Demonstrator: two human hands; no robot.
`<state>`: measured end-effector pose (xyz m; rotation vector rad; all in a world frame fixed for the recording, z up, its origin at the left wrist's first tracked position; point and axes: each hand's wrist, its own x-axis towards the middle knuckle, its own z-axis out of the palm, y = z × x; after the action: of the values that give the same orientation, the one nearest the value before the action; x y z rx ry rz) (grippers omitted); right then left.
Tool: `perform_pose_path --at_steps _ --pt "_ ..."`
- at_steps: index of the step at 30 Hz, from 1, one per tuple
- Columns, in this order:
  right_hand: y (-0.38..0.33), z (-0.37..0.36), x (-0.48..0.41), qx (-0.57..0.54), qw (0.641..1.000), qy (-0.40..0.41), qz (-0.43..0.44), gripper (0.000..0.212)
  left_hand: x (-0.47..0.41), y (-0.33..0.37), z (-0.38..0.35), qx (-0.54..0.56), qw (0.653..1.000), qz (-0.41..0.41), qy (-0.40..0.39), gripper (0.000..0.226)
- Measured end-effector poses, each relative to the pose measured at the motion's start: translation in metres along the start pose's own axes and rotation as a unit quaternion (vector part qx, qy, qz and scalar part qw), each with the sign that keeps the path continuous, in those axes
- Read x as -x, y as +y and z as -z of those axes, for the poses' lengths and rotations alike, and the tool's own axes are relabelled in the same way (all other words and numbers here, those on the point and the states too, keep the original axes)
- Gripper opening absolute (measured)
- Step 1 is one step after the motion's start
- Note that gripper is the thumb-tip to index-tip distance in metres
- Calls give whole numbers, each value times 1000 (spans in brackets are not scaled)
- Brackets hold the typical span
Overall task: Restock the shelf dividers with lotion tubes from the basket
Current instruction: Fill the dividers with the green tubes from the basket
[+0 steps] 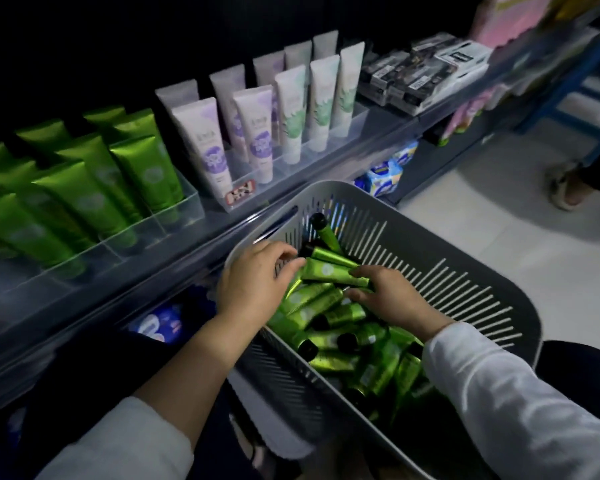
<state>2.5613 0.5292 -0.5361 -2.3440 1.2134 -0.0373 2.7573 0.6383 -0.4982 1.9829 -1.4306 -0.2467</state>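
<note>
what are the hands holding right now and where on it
One green tube atop the pile in the basket: the left hand pinches one end, the right hand the other.

A shop aisle is showing, with stock standing in rows.
Behind the grey basket (465,271), a shelf (222,221) is carrying clear dividers (192,199) holding green tubes (84,202), purple-printed tubes (208,147) and green-leaf tubes (291,112) upright in rows, a label (240,192) sitting on its front edge. Beyond the basket to the right, black boxes (413,77) are lying stacked, blue packs (381,176) are filling the space beneath the shelf, and a blue rack (575,77) is standing on the pale floor (482,220).
</note>
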Motion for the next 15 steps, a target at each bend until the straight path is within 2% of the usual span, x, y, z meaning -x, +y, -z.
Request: perform_pose_path --at_steps 3,6,8,12,15 --pt "8 -5 1 -19 998 -52 9 46 -1 -2 -2 -62 998 25 15 24" --pt "6 -11 2 -23 990 -135 20 62 -3 -2 -1 -85 996 21 16 26" --pt "6 -17 3 11 982 -189 28 66 -1 -1 -1 -88 996 24 19 24" --pt "8 -36 9 87 965 -239 58 40 0 0 0 -96 995 22 19 21" --pt "9 -39 10 81 972 -204 81 33 0 1 0 -106 994 24 8 21"
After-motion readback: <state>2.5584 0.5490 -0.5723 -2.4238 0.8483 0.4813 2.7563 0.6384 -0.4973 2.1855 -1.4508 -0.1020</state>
